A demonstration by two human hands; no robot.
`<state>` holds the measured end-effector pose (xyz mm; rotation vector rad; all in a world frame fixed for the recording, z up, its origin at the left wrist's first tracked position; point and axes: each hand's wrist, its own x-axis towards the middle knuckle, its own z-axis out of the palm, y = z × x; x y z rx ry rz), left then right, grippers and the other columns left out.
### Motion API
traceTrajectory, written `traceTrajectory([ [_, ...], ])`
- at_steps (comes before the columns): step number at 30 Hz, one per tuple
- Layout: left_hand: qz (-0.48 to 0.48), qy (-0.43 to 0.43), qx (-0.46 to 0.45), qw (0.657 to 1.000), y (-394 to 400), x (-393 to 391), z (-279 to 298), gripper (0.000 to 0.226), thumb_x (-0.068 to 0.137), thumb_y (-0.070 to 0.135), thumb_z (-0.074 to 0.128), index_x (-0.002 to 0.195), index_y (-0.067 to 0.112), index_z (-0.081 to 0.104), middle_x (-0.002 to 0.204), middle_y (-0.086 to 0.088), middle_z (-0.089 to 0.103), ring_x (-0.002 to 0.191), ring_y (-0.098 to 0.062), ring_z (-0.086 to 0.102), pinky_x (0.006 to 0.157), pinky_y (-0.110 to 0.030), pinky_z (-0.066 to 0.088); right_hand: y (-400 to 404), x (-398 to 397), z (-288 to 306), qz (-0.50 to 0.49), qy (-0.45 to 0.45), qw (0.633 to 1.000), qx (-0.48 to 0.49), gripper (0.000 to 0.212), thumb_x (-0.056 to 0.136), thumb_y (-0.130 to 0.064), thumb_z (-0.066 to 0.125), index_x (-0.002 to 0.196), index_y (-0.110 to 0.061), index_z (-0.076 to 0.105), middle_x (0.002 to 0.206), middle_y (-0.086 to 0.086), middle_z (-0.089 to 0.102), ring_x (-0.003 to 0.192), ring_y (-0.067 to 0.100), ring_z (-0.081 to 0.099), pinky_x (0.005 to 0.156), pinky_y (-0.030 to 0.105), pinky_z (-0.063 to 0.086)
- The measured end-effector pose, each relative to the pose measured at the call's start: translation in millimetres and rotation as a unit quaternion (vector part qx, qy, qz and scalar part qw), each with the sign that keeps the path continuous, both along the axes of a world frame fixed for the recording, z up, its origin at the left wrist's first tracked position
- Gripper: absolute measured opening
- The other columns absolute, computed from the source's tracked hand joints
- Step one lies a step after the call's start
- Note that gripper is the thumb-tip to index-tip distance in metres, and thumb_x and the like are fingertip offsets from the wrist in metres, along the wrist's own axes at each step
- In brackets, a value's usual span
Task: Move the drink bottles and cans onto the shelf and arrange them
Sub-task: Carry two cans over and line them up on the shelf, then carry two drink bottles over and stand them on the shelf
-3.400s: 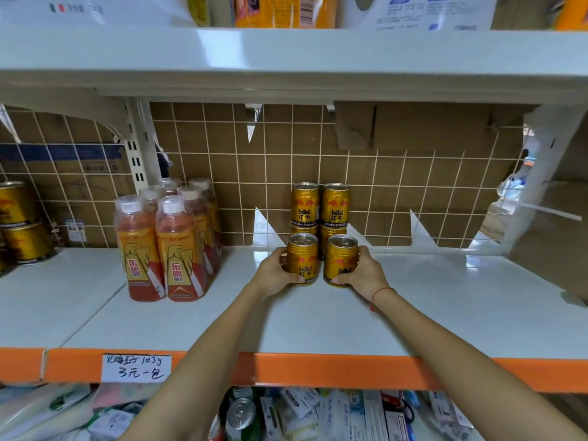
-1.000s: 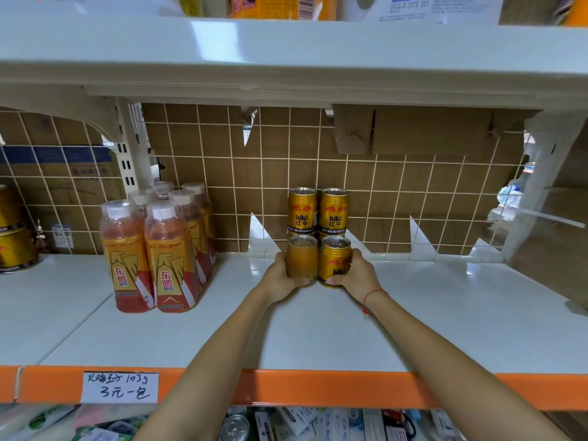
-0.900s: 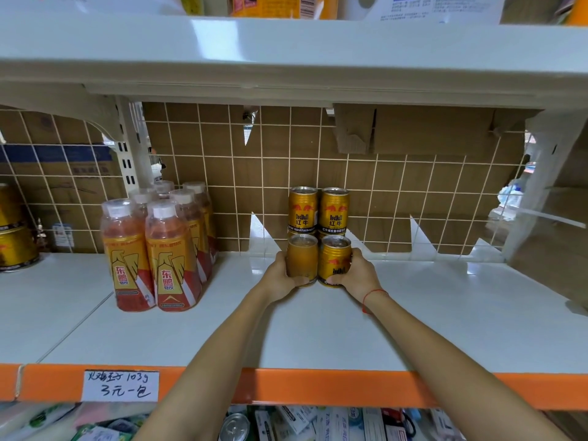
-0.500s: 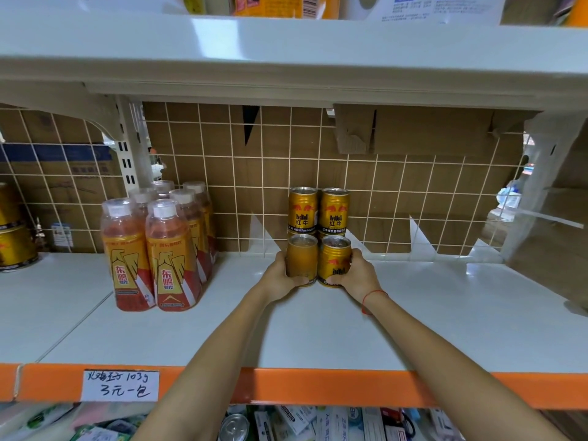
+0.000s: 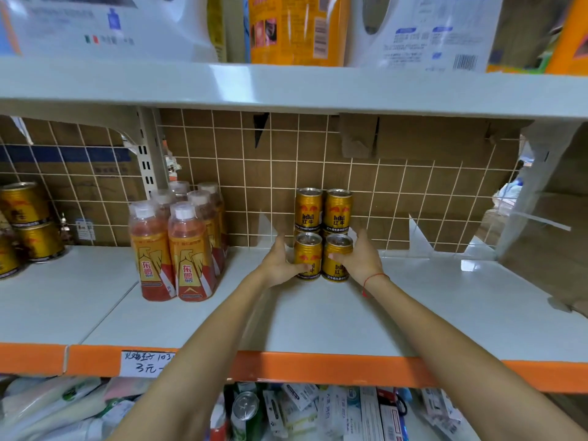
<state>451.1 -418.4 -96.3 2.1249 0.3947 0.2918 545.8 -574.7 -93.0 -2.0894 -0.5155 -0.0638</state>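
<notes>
Mostly stocked: left hand (image 5: 280, 262) and right hand (image 5: 359, 259) each grip a front can (image 5: 307, 257) mid-frame on the shelf (image 5: 413, 310), bottles (image 5: 178, 246) left, rest unclear.

A handwritten price tag (image 5: 147, 363) sticks to the orange edge, packaged goods (image 5: 318, 412) crowd below, a wire grid (image 5: 397, 186) backs cardboard.

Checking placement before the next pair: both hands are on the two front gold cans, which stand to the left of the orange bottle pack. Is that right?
Not quite. In the head view the left hand and right hand do hold the two front gold cans, but these stand to the right of the orange bottle pack, not the left.
</notes>
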Motion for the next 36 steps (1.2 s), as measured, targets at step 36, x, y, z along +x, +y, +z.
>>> traceTrajectory([
  [36,0.267,0.064,0.117,0.954,67,-359,55,0.09,0.087,0.033,0.067,0.151,0.007,0.01,0.158,-0.011,0.014,0.144,-0.026,0.018,0.116,-0.035,0.022,137,-268,50,0.311,-0.089,0.942,-0.088,0.074,0.069,-0.028,0.081,0.13,-0.011,0.042,0.126,0.011,0.052,0.118,0.031,0.048,0.096,0.041,0.043],
])
